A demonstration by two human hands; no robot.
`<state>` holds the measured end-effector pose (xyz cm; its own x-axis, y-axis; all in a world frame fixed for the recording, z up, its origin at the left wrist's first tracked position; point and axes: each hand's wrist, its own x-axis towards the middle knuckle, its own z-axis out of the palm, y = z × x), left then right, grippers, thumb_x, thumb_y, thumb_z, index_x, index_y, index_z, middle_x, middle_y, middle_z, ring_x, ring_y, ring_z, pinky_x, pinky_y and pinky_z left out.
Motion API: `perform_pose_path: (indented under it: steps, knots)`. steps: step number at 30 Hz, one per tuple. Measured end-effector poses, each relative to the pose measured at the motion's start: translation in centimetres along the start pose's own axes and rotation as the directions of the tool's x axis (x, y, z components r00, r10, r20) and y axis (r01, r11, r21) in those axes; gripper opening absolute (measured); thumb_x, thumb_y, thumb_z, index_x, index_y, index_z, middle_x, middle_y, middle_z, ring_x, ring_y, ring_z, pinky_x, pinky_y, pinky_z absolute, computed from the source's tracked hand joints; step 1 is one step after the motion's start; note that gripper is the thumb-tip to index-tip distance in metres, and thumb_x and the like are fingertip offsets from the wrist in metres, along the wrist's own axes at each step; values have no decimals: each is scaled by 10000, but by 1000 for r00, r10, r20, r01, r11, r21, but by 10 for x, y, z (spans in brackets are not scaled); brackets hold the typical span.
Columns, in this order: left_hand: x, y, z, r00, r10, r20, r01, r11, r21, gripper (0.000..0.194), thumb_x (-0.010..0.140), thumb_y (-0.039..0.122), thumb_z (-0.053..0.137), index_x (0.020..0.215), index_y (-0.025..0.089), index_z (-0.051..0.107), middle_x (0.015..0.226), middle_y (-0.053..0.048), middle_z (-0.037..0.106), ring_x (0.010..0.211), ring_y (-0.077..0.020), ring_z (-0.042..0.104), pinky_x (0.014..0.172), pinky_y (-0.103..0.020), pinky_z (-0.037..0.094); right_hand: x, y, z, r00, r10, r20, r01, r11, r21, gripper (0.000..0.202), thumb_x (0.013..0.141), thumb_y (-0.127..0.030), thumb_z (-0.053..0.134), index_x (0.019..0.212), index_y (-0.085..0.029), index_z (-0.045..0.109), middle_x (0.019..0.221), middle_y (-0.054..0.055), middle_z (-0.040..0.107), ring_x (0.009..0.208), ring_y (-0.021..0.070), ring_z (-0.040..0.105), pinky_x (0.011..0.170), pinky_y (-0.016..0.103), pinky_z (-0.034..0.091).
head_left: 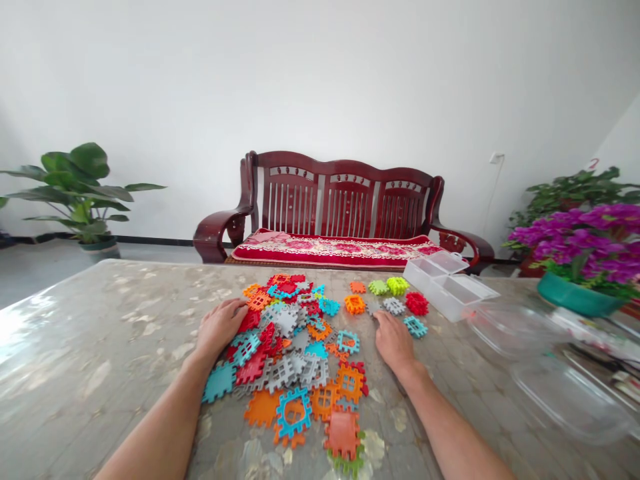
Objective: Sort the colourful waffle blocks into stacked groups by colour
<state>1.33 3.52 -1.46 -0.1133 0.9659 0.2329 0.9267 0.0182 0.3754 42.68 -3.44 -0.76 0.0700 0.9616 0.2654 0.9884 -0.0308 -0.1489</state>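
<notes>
A large loose pile of interlocking plastic tiles (287, 320) in red, grey, blue and orange covers the middle of the table. My left hand (223, 325) rests at the pile's left edge, its fingertips by the red tiles; what they hold, if anything, is hidden. On the right, my right hand (393, 339) has its fingertips at a small grey piece (371, 309). Around it lie small groups: orange (355, 305), grey (395, 306), blue (415, 327), red (417, 303), yellow-green (397, 286), light green (379, 287) and a flat orange tile (357, 287).
A clear divided box (450, 293) stands open at the back right. Clear lids (570, 397) lie nearer on the right, beside a teal pot (580, 295) of purple flowers. Behind the patterned table (125, 347) is a dark red wooden bench (345, 193).
</notes>
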Motion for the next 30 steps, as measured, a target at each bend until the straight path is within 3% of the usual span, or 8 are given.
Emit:
perform_pose_path:
  steps: [10,18,24,30]
  knots:
    - [-1,4,-3,1000,-4,0,4,1000,0,442,925,473,364,1154,300,701,1380,-25,617,1251,-255,557,1091,-401,376,0,1,-2,1000,12,-2,-12,999,38,504,826,-34,423,1263,-186,622,1348,72,616,1201,213,568,1036,313,387]
    - [-1,5,-4,1000,8,3,-8,1000,13,422,924,444,365,1124,307,710,1346,-2,643,1250,-227,557,1077,-358,388,-3,5,-2,990,61,-130,-43,990,133,511,787,-9,399,1213,-195,612,1251,73,640,1175,193,570,1014,283,399]
    - [0,4,-3,1000,-5,13,5,1000,15,435,925,450,357,1145,303,702,1360,-3,633,1259,-217,555,1078,-348,385,-4,5,1,977,28,-210,21,973,229,449,776,-13,400,1096,-216,640,1142,54,651,1101,184,588,981,284,423]
    - [1,3,-2,1000,-2,21,1,1000,8,429,928,455,369,1147,297,702,1371,-17,624,1244,-239,564,1090,-384,378,-4,-2,-1,981,-9,-194,74,942,327,386,823,-61,387,1048,-207,664,1108,65,667,1075,193,600,968,298,444]
